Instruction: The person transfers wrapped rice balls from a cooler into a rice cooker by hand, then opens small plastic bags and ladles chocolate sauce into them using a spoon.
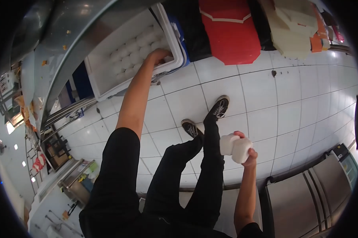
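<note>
The left hand (pixel 161 56) dips into the corner of a blue and white cooler box (pixel 178 44). Its fingertips are hidden, so I cannot tell if they are spread or pinching. Beside that hand, rows of round white lumps (pixel 131 53) sit in the box, too blurry to name. Well apart from it, the right hand (pixel 251 158) has its fingers curled around two white lumps (pixel 240 151), which cover its palm. Right of the left hand is a red thing (pixel 232 39), cut off at the top.

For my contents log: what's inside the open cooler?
Packed, rounded white pieces show inside the cooler. The left hand, in one corner, hides what lies beneath it; anything below the visible layer is covered.
</note>
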A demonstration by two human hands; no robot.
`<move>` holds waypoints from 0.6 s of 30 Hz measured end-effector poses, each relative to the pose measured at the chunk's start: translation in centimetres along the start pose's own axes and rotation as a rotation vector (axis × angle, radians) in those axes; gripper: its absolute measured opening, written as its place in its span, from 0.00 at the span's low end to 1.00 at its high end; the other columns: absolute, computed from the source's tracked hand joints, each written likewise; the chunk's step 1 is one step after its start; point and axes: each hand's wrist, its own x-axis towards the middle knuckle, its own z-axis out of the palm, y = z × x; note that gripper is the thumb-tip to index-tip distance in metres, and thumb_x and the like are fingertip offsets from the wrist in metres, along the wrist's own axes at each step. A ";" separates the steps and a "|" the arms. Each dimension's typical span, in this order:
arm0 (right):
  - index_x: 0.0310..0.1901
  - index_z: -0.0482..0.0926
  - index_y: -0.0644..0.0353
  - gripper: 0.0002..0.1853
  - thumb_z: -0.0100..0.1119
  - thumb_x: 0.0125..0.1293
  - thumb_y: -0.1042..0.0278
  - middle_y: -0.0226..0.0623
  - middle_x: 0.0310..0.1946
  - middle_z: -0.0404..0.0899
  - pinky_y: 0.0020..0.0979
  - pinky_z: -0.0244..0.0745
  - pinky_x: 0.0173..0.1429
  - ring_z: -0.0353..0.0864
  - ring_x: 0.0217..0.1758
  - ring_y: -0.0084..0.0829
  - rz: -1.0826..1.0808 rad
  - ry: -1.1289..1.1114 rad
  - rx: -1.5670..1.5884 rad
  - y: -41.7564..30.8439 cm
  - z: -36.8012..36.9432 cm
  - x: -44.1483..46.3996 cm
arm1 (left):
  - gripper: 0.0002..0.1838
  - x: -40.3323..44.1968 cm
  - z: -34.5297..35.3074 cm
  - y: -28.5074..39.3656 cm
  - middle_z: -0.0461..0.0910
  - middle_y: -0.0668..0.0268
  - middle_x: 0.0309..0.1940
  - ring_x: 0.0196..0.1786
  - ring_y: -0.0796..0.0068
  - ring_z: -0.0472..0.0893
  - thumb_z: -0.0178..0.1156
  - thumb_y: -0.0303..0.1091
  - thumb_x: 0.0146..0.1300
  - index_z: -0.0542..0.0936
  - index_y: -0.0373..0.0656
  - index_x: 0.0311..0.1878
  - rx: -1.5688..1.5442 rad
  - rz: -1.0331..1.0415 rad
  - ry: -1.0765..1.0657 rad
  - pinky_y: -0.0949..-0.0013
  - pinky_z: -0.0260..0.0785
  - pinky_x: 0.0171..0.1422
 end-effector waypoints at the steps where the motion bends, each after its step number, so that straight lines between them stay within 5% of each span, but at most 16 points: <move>1: 0.73 0.63 0.61 0.54 0.74 0.47 0.43 0.47 0.62 0.74 0.38 0.79 0.62 0.78 0.63 0.40 -0.014 0.015 0.003 0.3 -0.8 -0.1 | 0.26 0.2 -0.6 0.0 0.76 0.52 0.62 0.58 0.55 0.80 0.66 0.38 0.65 0.77 0.35 0.64 -0.048 -0.011 -0.010 0.55 0.75 0.62; 3: 0.73 0.64 0.61 0.53 0.74 0.47 0.43 0.46 0.61 0.75 0.37 0.79 0.61 0.79 0.62 0.39 -0.037 0.044 -0.011 0.4 -1.7 -0.2 | 0.37 0.2 -1.7 -0.3 0.72 0.44 0.67 0.54 0.46 0.82 0.73 0.38 0.58 0.72 0.33 0.69 -0.164 -0.024 -0.030 0.48 0.76 0.60; 8: 0.70 0.67 0.59 0.52 0.74 0.46 0.38 0.43 0.59 0.76 0.38 0.78 0.63 0.78 0.62 0.39 -0.022 0.084 -0.070 -0.2 -1.9 -0.1 | 0.38 1.4 -8.0 -1.7 0.75 0.49 0.61 0.58 0.48 0.78 0.69 0.48 0.64 0.68 0.37 0.71 -1.073 0.377 0.125 0.44 0.68 0.68; 11: 0.71 0.65 0.61 0.53 0.74 0.46 0.41 0.45 0.59 0.76 0.38 0.79 0.61 0.79 0.61 0.40 -0.025 0.073 -0.028 -0.6 -2.2 0.0 | 0.35 -1.0 -10.6 -0.1 0.71 0.56 0.69 0.70 0.47 0.70 0.63 0.47 0.69 0.65 0.38 0.72 -1.050 0.442 0.217 0.44 0.53 0.79; 14: 0.72 0.64 0.61 0.53 0.74 0.47 0.43 0.46 0.59 0.76 0.38 0.79 0.62 0.80 0.61 0.40 -0.041 0.060 0.012 -0.8 -2.5 1.5 | 0.36 0.4 -12.2 -0.4 0.68 0.58 0.72 0.72 0.50 0.68 0.62 0.47 0.70 0.65 0.38 0.74 -0.996 0.456 0.093 0.46 0.46 0.81; 18: 0.72 0.65 0.61 0.52 0.73 0.47 0.43 0.46 0.60 0.76 0.38 0.78 0.64 0.79 0.62 0.41 -0.009 0.062 0.039 -0.7 -2.0 3.5 | 0.41 3.8 -9.0 -0.2 0.63 0.58 0.75 0.74 0.56 0.65 0.64 0.50 0.68 0.61 0.39 0.77 -0.767 0.356 0.427 0.47 0.47 0.81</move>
